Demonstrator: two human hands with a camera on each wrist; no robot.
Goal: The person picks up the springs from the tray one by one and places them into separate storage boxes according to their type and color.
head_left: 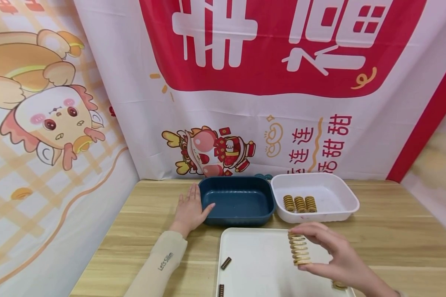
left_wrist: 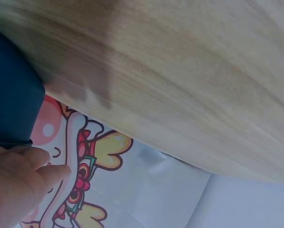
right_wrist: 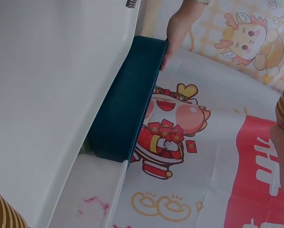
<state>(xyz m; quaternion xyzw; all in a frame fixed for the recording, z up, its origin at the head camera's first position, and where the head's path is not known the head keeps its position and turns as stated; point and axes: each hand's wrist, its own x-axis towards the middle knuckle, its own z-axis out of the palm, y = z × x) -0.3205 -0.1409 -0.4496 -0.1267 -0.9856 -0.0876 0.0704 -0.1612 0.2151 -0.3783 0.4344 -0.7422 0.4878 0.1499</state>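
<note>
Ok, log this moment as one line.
right hand: pinches yellow spring over white tray | left hand: touches blue bin | white bin: three yellow springs | white tray: two dark springs visible

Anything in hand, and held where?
The right hand pinches a gold spring end to end: fingers on top, thumb underneath. The left hand only rests at the blue bin's left rim.
</note>
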